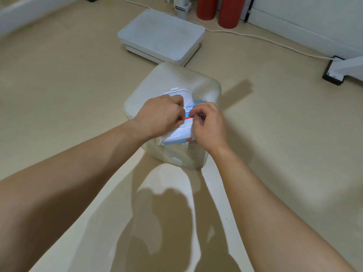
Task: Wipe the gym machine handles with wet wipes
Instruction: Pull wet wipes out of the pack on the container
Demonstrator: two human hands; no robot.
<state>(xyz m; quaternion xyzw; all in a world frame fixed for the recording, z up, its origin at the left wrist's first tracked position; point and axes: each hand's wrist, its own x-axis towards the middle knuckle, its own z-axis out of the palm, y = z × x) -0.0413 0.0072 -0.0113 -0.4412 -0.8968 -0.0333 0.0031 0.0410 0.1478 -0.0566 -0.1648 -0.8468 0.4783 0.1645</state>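
Drawing a first sheet from the wet wipes pack (177, 135), which lies flat on a padded stool (206, 85); no machine handles are in view.

The left hand (159, 116) is curled on the pack's left side beside the flipped-up lid (184, 94), judged to pin the pack so it does not lift. The right hand (208, 126) pinches thumb and forefinger at the opening by the red stripe; whether it grasps a wipe or a seal tab cannot be told. The stool's cream cushion puts the pack within reach. Room: beige floor (68, 75), flat white platform (161, 34) just beyond the stool, two red cylinders (229, 12) and a white cable (255, 37) by the far wall.
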